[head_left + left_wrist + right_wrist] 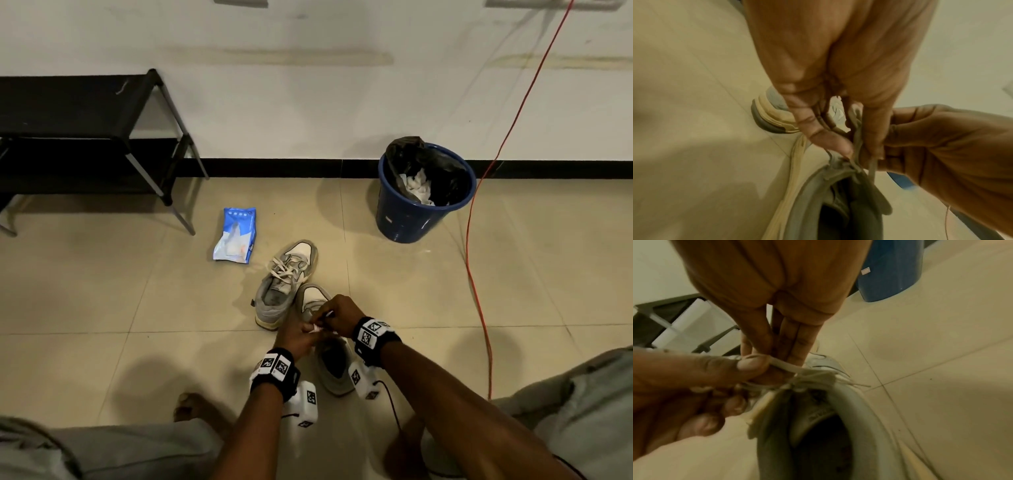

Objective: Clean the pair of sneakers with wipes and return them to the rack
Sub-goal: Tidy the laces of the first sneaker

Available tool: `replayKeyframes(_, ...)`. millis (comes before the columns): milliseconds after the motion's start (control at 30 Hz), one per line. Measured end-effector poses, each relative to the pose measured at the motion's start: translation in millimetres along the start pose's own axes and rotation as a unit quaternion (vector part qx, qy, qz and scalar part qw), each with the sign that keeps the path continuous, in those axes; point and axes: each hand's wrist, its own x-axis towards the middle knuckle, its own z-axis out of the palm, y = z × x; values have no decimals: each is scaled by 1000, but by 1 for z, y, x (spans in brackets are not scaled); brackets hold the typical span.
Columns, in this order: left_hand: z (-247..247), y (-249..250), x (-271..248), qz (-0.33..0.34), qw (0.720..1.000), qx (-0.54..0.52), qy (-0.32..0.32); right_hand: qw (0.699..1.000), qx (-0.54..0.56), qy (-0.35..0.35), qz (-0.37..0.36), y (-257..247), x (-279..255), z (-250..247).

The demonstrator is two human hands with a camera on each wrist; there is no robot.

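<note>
Two sneakers sit side by side on the tiled floor in front of the person, the far sneaker with its laces tied and the near sneaker under both hands. As I judge it, each shoe is light and fairly soft in the upper, with a firmer rubbery sole, so it should lift easily by the heel collar or with fingers hooked inside the opening; the laces are thin, limp and apt to slip, and need a tight pinch close to the knot. The left hand has thumb and forefinger pressed together on a strand of lace, the other fingers curled in beneath. The right hand is closed down over the tongue, its fingers held straight and close together, tips down at the laces; the left wrist view shows a strand caught between them. No wipe can be made out in either hand. The pack of wipes lies on the floor just beyond the far sneaker, well apart from the hands. The rack stands against the wall to the left, and the blue bin with crumpled white tissue inside stands to the right.
</note>
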Motion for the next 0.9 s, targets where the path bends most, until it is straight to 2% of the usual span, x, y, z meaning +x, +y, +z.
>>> replayKeyframes(100,1,-8,5,-16,997,11,70,1000,-2,7,18,6,1,5)
replayKeyframes(200,-1,-5,11,-59,996,-12,68,999,18,12,24,5,2,7)
replayKeyframes(300,1,7,16,-29,988,130,77,1000,17,16,21,6,1,9)
replayKeyframes(367,5,19,12,0,966,240,93,999,17,19,22,6,1,10)
replayKeyframes(500,12,26,3,41,935,323,139,999,31,19,33,8,3,13)
replayKeyframes(667,28,15,1,91,915,348,184,997,44,56,33,16,5,14)
replayKeyframes(800,34,4,-4,129,913,327,207,982,144,106,60,25,5,16)
replayKeyframes(900,32,5,-9,130,917,309,218,971,190,115,84,28,6,18)
